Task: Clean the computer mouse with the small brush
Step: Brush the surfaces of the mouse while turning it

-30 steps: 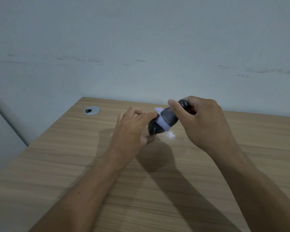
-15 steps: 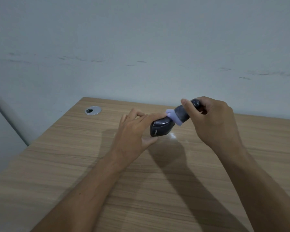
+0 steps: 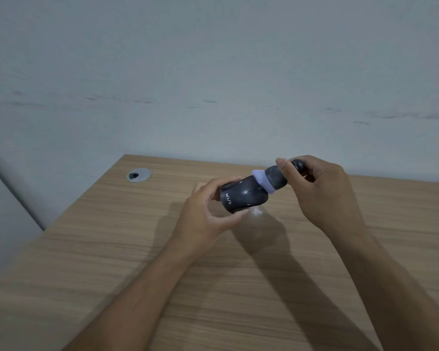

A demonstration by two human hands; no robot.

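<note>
While the left hand (image 3: 208, 211) curls around the near end of the computer mouse (image 3: 243, 197), thumb under its lower edge and fingers wrapped behind its far side, that dark mouse is held clear of the worktop (image 3: 112, 262), tilted so that its back faces the camera and pale lettering shows near the left hand's fingertips. Up and to the right of the mouse, the right hand (image 3: 325, 191) is closed on the small brush (image 3: 275, 179), its forefinger laid along the top of the dark rounded body and the other fingers folded about the knob at the rear end. At the front of the brush a pale lilac band meets the upper right end of the mouse; whether bristles are pressed against the shell there cannot be told, as the contact point is small and soft in focus. Both bare forearms run down from the mouse towards the bottom of the view, the left one to the lower left, the right one to the lower right. Beneath the mouse a shadow spreads over the wood-grain surface, with a faint pale glint just under it. Well to the left of the mouse, near the rear edge of the worktop, a round grey cable grommet (image 3: 139, 175) sits flush in the wood. Behind the mouse rises a plain grey-blue wall (image 3: 213, 72) with faint dark scuffs.
</note>
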